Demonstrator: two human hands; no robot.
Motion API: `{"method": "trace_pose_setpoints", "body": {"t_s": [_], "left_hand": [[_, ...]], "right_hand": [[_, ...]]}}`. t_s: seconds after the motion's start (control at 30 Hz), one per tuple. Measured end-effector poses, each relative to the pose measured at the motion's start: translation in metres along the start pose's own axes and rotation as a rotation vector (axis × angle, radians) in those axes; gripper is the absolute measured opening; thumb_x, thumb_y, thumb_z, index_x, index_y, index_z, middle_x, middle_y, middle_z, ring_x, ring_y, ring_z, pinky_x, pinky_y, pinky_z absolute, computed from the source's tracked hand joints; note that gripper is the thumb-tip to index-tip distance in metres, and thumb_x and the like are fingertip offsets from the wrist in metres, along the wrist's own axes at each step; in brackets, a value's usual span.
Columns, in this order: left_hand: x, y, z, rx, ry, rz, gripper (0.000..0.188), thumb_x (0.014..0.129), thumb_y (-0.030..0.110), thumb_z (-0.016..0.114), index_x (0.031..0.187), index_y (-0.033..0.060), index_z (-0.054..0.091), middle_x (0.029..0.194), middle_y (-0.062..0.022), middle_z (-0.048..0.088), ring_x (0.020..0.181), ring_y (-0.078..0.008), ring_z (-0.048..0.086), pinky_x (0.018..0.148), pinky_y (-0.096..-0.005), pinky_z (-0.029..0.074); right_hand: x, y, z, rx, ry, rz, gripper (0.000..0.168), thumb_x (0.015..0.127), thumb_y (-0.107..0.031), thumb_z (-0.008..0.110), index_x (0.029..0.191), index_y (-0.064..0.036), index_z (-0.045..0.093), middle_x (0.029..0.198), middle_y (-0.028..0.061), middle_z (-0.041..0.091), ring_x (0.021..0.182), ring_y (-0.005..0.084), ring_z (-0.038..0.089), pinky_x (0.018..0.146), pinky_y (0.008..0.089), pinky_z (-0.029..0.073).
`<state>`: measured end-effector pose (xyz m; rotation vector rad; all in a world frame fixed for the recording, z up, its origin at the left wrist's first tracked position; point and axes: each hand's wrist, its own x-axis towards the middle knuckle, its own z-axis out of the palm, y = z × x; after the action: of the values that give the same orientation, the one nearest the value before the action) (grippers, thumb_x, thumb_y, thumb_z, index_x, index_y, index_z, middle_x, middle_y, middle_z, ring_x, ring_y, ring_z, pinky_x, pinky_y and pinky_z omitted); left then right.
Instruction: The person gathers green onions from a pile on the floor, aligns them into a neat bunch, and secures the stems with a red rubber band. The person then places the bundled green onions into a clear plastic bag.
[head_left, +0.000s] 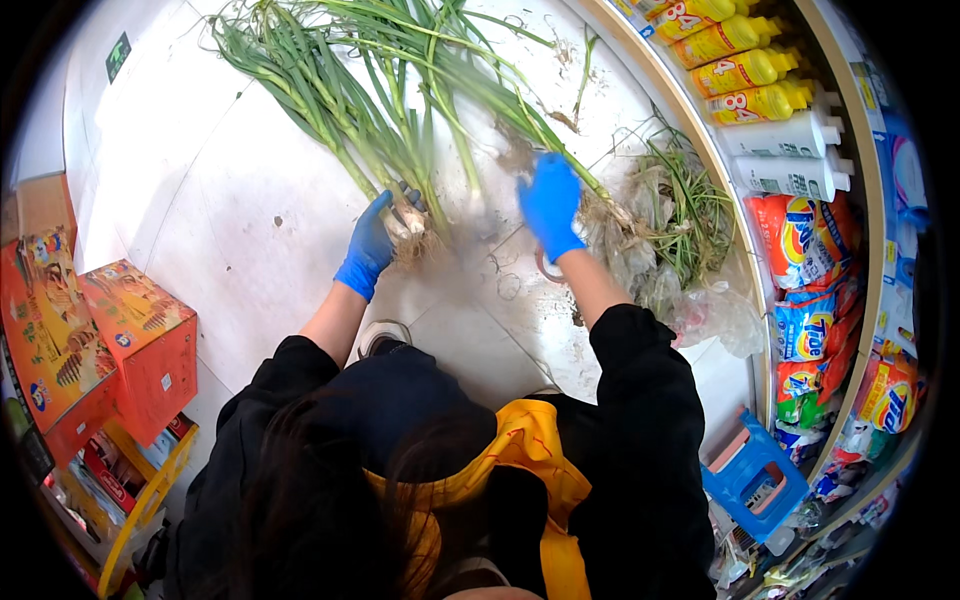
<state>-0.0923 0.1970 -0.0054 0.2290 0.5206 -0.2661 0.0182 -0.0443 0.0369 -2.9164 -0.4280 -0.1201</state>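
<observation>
My left hand (373, 236), in a blue glove, is closed around the lower stems of a bunch of green onions (330, 131) with white bases and tangled roots. Their leaves fan out over the pale tiled floor. More long green onions (517, 97) lie beyond, slanting to the right. My right hand (551, 202), also blue-gloved and blurred, is over the floor beside these stems; whether it touches them is unclear. A roll of tape (549, 265) lies partly hidden under my right wrist. Soil and loose roots are scattered between my hands.
Trimmed leaves (686, 217) and crumpled clear plastic (720, 315) lie at right, against a curved-looking shelf of yellow bottles (742, 69) and detergent bags (806, 326). A blue plastic stool (757, 480) stands at lower right. Orange cartons (154, 360) are on the left.
</observation>
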Motion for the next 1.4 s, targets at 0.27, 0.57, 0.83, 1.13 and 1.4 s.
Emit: {"method": "trace_pose_setpoints", "body": {"t_s": [0.27, 0.57, 0.83, 1.13, 1.4], "left_hand": [[0.015, -0.018, -0.002, 0.029, 0.169, -0.08, 0.029, 0.083, 0.028, 0.051, 0.095, 0.0013, 0.05, 0.085, -0.012, 0.057, 0.079, -0.0287, 0.057, 0.079, -0.0414, 0.045], [0.005, -0.015, -0.014, -0.088, 0.0, -0.133, 0.055, 0.083, 0.047, 0.044, 0.115, 0.0018, 0.042, 0.104, -0.0154, 0.05, 0.094, -0.0288, 0.051, 0.085, -0.0432, 0.042], [0.009, -0.017, -0.003, -0.094, -0.07, -0.11, 0.076, 0.079, 0.063, 0.036, 0.129, 0.0057, 0.03, 0.124, -0.0209, 0.038, 0.112, -0.0319, 0.042, 0.095, -0.0444, 0.033], [-0.001, -0.019, 0.025, -0.07, 0.125, -0.098, 0.063, 0.079, 0.056, 0.044, 0.114, 0.0041, 0.046, 0.088, -0.0118, 0.057, 0.075, -0.0222, 0.058, 0.066, -0.0325, 0.05], [-0.001, -0.019, 0.017, 0.098, 0.209, -0.057, 0.024, 0.083, 0.017, 0.05, 0.103, 0.0026, 0.052, 0.082, -0.0067, 0.058, 0.072, -0.0194, 0.059, 0.066, -0.032, 0.05]], "right_hand": [[0.027, -0.01, 0.024, 0.116, 0.052, -0.385, 0.019, 0.07, -0.008, 0.053, 0.089, -0.006, 0.056, 0.079, 0.0128, 0.056, 0.072, 0.0283, 0.055, 0.063, 0.0389, 0.044], [0.013, -0.026, 0.033, 0.503, -0.358, 0.008, 0.024, 0.076, -0.027, 0.054, 0.088, -0.007, 0.058, 0.072, 0.0143, 0.06, 0.065, 0.0285, 0.058, 0.06, 0.037, 0.046], [0.011, 0.004, -0.003, 0.423, -0.355, 0.021, 0.018, 0.072, -0.02, 0.056, 0.081, -0.005, 0.058, 0.075, 0.0131, 0.059, 0.066, 0.0298, 0.057, 0.061, 0.0385, 0.046], [-0.051, -0.097, 0.009, 0.708, -0.309, -0.171, 0.034, 0.074, -0.025, 0.059, 0.094, 0.002, 0.056, 0.09, 0.0217, 0.054, 0.082, 0.0345, 0.055, 0.07, 0.0392, 0.045], [-0.011, -0.07, 0.002, 0.789, -0.43, -0.038, 0.044, 0.075, -0.029, 0.058, 0.108, -0.001, 0.05, 0.107, 0.0178, 0.05, 0.094, 0.0333, 0.052, 0.078, 0.0392, 0.043]]}}
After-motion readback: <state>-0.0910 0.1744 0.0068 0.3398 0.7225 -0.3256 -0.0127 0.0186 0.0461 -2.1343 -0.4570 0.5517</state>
